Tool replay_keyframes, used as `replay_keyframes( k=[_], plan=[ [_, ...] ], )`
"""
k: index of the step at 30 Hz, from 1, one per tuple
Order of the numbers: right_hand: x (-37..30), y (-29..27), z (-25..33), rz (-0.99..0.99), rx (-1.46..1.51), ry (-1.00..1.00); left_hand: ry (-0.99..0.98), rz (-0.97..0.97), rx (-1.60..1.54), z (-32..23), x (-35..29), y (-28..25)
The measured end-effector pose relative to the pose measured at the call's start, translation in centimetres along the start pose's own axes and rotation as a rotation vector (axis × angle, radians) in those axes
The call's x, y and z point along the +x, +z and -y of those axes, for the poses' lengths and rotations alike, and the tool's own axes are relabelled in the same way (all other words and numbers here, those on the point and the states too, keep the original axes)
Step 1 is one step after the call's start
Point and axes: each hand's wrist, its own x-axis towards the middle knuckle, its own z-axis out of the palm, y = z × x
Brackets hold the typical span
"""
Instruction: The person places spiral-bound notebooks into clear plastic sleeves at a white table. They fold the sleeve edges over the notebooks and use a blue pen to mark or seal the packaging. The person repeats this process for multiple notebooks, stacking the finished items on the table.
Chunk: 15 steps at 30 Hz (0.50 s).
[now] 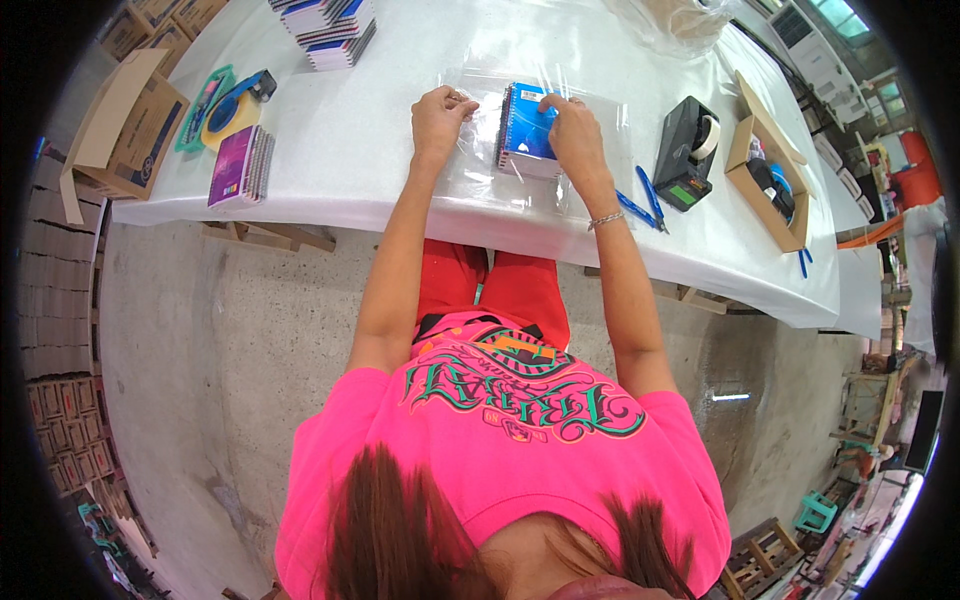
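Note:
A small stack of spiral notebooks point(522, 130) with a blue cover lies on a clear plastic sheet point(475, 190) at the table's front middle. My right hand point(577, 138) is closed at the stack's right side, its curled fingertips on the top cover. To the left of the stack, my left hand point(440, 122) pinches a part of the clear plastic between thumb and fingers. The wire binding faces left. Beside my right wrist lie blue-handled nippers point(642, 203).
At the right stand a black tape dispenser point(688, 155) and an open cardboard box point(768, 180) with small items. On the left are a purple spiral notebook stack point(240, 168), a blue tape gun point(240, 105), a green tray point(203, 105) and a carton point(135, 125). More notebooks point(328, 35) are piled behind.

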Motion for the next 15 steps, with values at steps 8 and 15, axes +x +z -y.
replay_keyframes(
  k=[8, 15],
  plan=[
    [0.8, 0.2, -0.6, -0.028, 0.091, 0.027, 0.273, -0.244, 0.457, -1.3, -1.2, 0.3],
    [1.5, -1.9, 1.5, 0.076, 0.108, 0.291, 0.236, -0.161, 0.648, -2.3, -0.1, 0.2]
  ],
)
